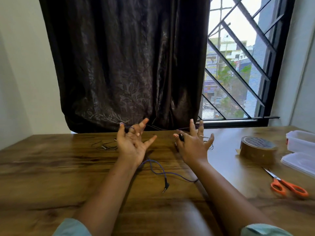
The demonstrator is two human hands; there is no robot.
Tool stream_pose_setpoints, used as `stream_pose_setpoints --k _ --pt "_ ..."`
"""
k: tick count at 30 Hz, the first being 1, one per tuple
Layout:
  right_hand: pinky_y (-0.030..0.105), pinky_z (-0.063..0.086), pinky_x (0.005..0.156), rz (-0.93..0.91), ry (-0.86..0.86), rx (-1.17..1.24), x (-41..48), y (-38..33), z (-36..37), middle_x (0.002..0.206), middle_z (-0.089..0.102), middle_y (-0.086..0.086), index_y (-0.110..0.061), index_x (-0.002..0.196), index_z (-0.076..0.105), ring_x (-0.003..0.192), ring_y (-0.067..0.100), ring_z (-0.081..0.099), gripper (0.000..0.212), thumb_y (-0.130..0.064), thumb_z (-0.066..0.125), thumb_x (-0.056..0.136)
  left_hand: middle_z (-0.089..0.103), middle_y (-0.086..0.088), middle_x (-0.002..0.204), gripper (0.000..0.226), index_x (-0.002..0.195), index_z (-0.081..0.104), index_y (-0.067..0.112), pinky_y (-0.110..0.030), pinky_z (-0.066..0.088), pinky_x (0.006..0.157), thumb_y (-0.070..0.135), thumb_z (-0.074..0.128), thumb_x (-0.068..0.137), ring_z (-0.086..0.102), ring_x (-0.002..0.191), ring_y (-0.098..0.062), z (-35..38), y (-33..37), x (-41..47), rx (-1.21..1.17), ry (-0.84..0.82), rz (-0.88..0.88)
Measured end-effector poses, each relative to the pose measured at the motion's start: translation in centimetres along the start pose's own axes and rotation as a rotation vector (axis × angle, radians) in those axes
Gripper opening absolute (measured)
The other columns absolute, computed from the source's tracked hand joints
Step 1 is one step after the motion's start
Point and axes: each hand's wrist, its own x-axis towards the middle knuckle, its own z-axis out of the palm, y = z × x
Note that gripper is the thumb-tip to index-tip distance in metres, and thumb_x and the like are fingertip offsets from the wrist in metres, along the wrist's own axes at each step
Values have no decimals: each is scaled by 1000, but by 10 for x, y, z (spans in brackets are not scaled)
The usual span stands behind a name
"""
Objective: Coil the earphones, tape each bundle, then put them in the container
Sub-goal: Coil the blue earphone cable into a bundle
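Slack from the purple earphones [158, 169] trailed across the tabletop [51, 167] to the jack [166, 186]; the upper run appeared stretched between 2 raised hands. The left hand [132, 143] hooked the cord on curled middle fingers, and the right hand [193, 145] pinched a black earbud. Too much pull could slip the cord off, or the dragged slack could snag the black earphones [104, 147] nearby. The tape roll [258, 147], scissors [288, 184] and container [301, 142] lay to the right.

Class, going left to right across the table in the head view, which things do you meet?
dark earphones → left hand → right hand → tape roll → container
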Motion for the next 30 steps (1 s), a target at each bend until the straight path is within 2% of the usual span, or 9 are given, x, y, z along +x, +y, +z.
stream_pose_setpoints --k 2,5,7,10,14,17,22,27,30 --pt "61 -5 109 92 -17 -108 1 2 -1 161 3 0 -43 138 41 146 26 -16 43 -52 28 98 45 -13 143 56 57 60 26 -55 15 113 70 35 81 30 139 -19 -2 2 -2 428 59 288" --pt "63 4 108 278 -50 -10 5 2 -5 161 8 -2 -44 148 19 147 27 -9 49 -50 25 99 16 -4 158 57 76 63 26 -51 7 111 70 29 86 -4 147 -16 -26 -4 6 1532 -12 796" --pt "61 7 108 378 -48 191 7 2 -6 158 22 -3 -43 148 18 147 27 5 49 -48 27 100 4 -2 160 62 90 65 21 -62 10 108 66 23 89 -11 146 -16 -31 -6 4 1929 79 754" --pt "58 14 109 428 1 557 7 -1 -4 145 46 -1 -41 148 20 133 28 38 48 -46 27 101 -5 -1 160 65 116 60 18 -66 15 106 64 23 89 -14 145 -16 -34 -12 2 2087 151 475" --pt "51 29 107 440 37 777 7 -6 -4 135 55 1 -35 144 36 124 26 48 44 -44 29 101 7 -4 159 64 139 38 17 -64 24 106 60 32 91 -5 147 -19 -32 -12 4 1978 184 467" --pt "34 40 84 412 99 844 7 -2 -8 100 62 1 -19 117 61 105 27 57 39 -39 31 102 33 -9 150 58 139 40 10 -51 33 108 46 45 93 21 142 -26 -31 -9 6 1734 175 593" --pt "26 30 80 145 209 512 8 -1 -11 107 37 -5 -17 98 67 99 17 40 37 -36 36 101 65 2 111 5 88 70 14 -25 49 87 18 66 86 60 104 -10 -13 -10 5 1210 114 609" --pt "12 41 74 -195 199 701 2 -22 -9 86 43 -8 -14 92 70 80 -5 49 26 -26 47 96 70 1 80 26 100 55 22 -19 52 64 15 72 81 67 71 -7 15 -14 -8 889 -40 325" --pt "16 41 67 -391 71 738 -4 -35 -12 81 55 -11 -21 91 65 75 -3 55 19 -24 47 91 64 -9 84 22 111 52 21 -26 50 56 36 48 95 63 65 -12 22 -14 -15 589 -150 -26"
